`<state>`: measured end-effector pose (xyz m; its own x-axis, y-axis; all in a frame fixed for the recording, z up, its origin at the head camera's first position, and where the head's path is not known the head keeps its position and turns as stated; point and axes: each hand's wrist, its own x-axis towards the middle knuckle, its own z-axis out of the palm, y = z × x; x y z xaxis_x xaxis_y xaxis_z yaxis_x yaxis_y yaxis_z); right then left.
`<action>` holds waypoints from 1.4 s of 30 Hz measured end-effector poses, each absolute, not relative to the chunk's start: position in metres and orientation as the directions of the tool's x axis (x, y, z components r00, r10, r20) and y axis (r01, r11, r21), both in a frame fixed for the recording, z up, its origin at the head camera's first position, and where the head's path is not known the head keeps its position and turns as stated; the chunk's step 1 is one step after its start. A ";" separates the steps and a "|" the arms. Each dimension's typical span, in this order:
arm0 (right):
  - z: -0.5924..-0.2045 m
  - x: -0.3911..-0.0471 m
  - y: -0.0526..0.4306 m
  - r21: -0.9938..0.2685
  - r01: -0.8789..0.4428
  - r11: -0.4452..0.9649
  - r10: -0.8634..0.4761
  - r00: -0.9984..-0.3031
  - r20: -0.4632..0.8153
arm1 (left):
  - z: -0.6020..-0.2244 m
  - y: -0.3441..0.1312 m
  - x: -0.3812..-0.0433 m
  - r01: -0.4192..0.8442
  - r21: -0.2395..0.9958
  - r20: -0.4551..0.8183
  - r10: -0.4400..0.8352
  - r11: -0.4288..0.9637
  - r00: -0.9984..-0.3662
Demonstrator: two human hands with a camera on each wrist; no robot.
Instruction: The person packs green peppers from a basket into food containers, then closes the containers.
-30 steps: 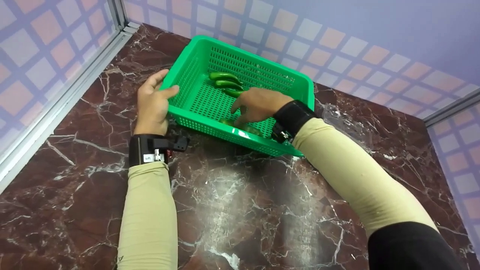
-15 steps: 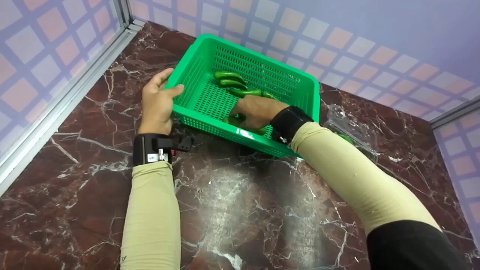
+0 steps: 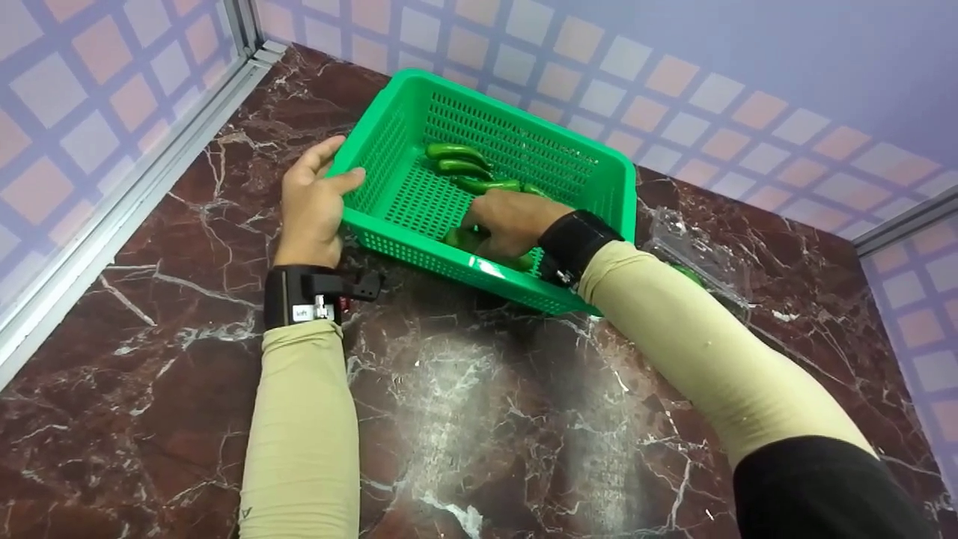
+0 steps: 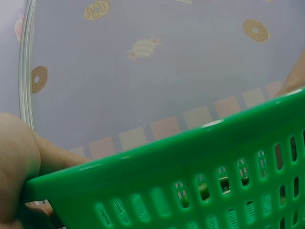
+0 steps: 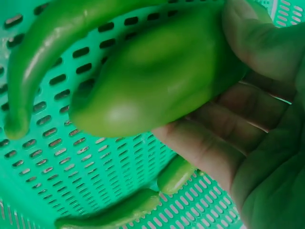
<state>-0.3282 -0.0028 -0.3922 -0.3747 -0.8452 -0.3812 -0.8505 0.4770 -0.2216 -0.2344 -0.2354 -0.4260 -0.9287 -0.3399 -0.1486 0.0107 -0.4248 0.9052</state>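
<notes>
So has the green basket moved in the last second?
No; in the head view, the green basket shows no clear shift against the metal rail.

Head view bright w/ glare on tabletop [image 3: 449, 404] — R wrist pic soft.

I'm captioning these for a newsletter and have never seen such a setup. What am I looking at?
There's no machine: a person works bare-handed. The wide view comes from a camera on the head, looking down; the two others from wrist cameras. On the dark, veined surface is a green basket, which the left hand grips at one end. Inside, the right hand holds a green pepper, clearest in the right wrist view; more peppers lie nearby. A clear plastic container sits to the right.
</notes>
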 end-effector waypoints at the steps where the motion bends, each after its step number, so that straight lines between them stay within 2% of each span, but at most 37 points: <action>1: -0.390 -0.328 -0.002 -0.216 -0.844 0.491 -0.836 -0.387 -0.388 | -0.426 -0.235 -0.235 0.012 0.906 -0.146 -0.339 -0.424 -0.930; 17: -0.335 -0.323 0.014 -0.174 -0.786 0.594 -0.779 -0.507 -0.369 | -0.425 -0.228 -0.240 0.017 0.905 -0.136 -0.327 -0.424 -0.935; 26: -0.307 -0.318 0.025 -0.195 -0.802 0.564 -0.817 -0.509 -0.271 | -0.425 -0.235 -0.235 0.020 0.899 -0.139 -0.329 -0.437 -0.934; 42: -0.275 -0.304 0.105 -0.176 -0.646 0.743 -0.668 -0.696 -0.263 | -0.425 -0.236 -0.234 -0.008 0.904 -0.170 -0.342 -0.427 -0.924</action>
<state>-0.3039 0.1055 -0.2746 -0.6962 -0.6677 -0.2635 -0.6458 0.7429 -0.1764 -0.2342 -0.2359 -0.4248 -0.9242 -0.3418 -0.1702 -0.0085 -0.4274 0.9040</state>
